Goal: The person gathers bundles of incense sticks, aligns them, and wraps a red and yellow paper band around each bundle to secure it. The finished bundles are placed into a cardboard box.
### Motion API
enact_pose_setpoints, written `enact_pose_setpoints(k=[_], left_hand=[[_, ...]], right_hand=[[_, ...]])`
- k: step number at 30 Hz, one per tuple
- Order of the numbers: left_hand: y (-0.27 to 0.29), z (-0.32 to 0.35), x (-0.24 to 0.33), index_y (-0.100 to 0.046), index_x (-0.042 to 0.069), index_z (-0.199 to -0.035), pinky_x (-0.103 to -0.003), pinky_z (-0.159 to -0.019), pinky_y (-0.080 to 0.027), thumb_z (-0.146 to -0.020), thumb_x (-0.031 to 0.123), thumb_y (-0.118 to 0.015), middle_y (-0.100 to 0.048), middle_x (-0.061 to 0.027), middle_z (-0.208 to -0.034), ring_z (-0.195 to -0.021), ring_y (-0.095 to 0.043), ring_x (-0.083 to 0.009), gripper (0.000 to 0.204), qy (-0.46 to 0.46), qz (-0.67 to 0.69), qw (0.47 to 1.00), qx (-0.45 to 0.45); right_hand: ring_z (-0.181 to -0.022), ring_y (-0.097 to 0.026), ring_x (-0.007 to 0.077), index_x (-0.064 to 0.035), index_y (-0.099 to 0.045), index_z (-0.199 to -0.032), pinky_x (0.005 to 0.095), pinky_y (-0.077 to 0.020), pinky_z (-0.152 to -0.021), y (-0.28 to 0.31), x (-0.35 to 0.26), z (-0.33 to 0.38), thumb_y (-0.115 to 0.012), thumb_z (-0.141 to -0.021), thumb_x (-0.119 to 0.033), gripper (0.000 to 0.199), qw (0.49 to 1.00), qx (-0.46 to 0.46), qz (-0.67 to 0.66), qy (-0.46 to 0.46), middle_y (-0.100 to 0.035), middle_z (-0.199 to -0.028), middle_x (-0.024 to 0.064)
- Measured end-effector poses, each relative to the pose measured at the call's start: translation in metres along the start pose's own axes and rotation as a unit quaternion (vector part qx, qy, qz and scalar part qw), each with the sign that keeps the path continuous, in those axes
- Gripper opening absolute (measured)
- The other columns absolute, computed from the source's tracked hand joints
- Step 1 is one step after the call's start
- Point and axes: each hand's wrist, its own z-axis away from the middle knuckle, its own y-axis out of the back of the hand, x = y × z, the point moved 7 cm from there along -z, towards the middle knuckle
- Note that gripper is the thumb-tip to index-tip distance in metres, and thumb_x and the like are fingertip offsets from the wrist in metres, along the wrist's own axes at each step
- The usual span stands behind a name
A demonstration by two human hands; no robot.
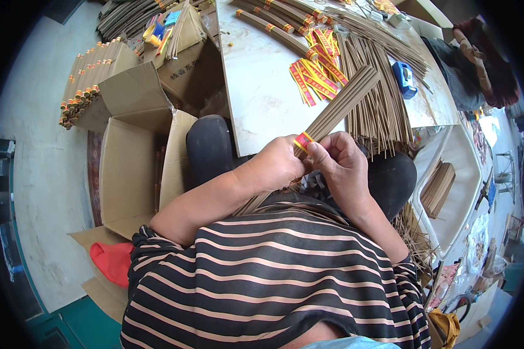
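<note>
The left hand (280,160) has its fingers wrapped around a bundle of thin brown sticks (346,104), holding it slanted up to the right, its far end above the table (255,104). A red and yellow paper band (303,141) circles the bundle near that hand. The right hand (344,161) pinches at the band, thumb and forefinger closed together; its other fingers are curled. Spare paper labels (308,81) lie in a loose pile beyond the bundle, with loose sticks (384,96) spread to its right and a blue tape dispenser (404,80) beside them. An open cardboard box (128,168) stands left of the person's knees.
</note>
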Motion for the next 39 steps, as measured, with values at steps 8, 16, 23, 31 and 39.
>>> enact_pose_setpoints(k=[8, 16, 23, 31, 39], left_hand=[[0.002, -0.016, -0.023, -0.052, -0.006, -0.106, -0.029, -0.078, -0.048, -0.082, 0.01, -0.061, -0.062, -0.0166, -0.091, -0.082, -0.061, -0.0212, 0.03, -0.116, -0.044, 0.992, 0.023], [-0.006, -0.005, -0.015, -0.049, -0.009, -0.108, -0.031, -0.082, -0.047, -0.079, 0.01, -0.06, -0.061, -0.0203, -0.095, -0.088, -0.06, -0.0258, 0.037, -0.134, -0.018, 0.991, 0.006], [-0.013, 0.009, -0.009, -0.042, -0.007, -0.114, -0.023, -0.065, -0.043, -0.084, 0.018, -0.048, -0.053, -0.0081, -0.082, -0.071, -0.05, -0.0129, 0.04, -0.069, 0.058, 0.994, -0.061], [-0.015, 0.011, -0.013, -0.047, -0.001, -0.109, -0.018, -0.05, -0.035, -0.097, 0.044, -0.029, -0.043, -0.0001, -0.065, -0.055, -0.039, -0.0052, 0.049, -0.136, 0.096, 0.979, -0.115], [-0.017, 0.01, -0.013, -0.05, 0.003, -0.101, -0.017, -0.048, -0.035, -0.097, 0.048, -0.024, -0.043, 0.0008, -0.062, -0.052, -0.039, -0.0055, 0.052, -0.126, 0.068, 0.985, -0.1]], right_hand=[[-0.057, -0.049, 0.0022, -0.0007, -0.054, -0.076, 0.0156, -0.0392, -0.049, -0.001, -0.004, 0.002, -0.065, -0.085, -0.02, 0.024, 0.992, -0.007, 0.123, -0.022, -0.056, -0.065, -0.0002], [-0.046, -0.045, 0.0026, -0.002, -0.055, -0.073, 0.0162, -0.0326, -0.039, 0.006, 0.002, 0.003, -0.07, -0.081, -0.027, 0.03, 0.99, -0.042, 0.042, -0.128, -0.053, -0.058, -0.0012], [-0.043, -0.043, 0.0028, -0.0021, -0.055, -0.072, 0.0159, -0.0305, -0.037, 0.011, 0.002, 0.006, -0.071, -0.08, -0.028, 0.031, 0.991, -0.038, 0.012, -0.125, -0.051, -0.055, -0.0021], [-0.047, -0.044, 0.0038, 0.0007, -0.057, -0.074, 0.0181, -0.0352, -0.041, 0.012, 0.0, 0.009, -0.069, -0.081, -0.023, 0.028, 0.989, -0.061, 0.012, -0.135, -0.051, -0.058, -0.0012], [-0.047, -0.044, 0.0038, 0.0008, -0.057, -0.075, 0.0178, -0.0349, -0.04, 0.012, -0.005, 0.01, -0.07, -0.08, -0.024, 0.028, 0.985, -0.07, 0.021, -0.158, -0.051, -0.058, -0.0013]])
